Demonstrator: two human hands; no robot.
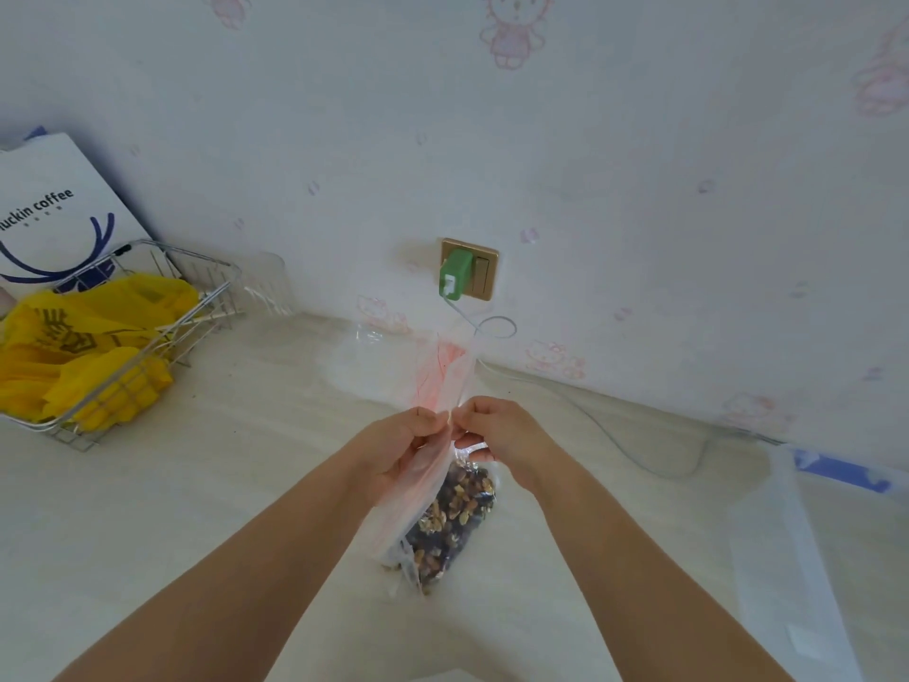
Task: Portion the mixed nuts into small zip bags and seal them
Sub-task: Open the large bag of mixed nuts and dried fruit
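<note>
Both hands meet over the middle of the pale surface (pixel 206 489), pinching a thin translucent plastic bag with red print (pixel 450 381). The left hand (pixel 401 447) grips the film with curled fingers and thumb; the right hand (pixel 497 435) pinches it just beside, the two nearly touching. The bag's long axis runs away from the person: its loose top rises toward the wall, while the lower end, holding the mixed nuts (pixel 450 521), hangs down toward the person and touches or nearly touches the surface.

Bare surface lies on both sides of the forearms and in front of the nuts. At the far left a wire basket (pixel 147 347) holds yellow plastic bags (pixel 83 351), with a white coffee bag (pixel 54 209) leaning on the wall behind it. Straight behind the bag, a green charger (pixel 456 275) sits in a wall socket, and its cable (pixel 590 415) trails rightward along the surface. A clear plastic container (pixel 787 558) stands at the right edge, well apart from the hands.
</note>
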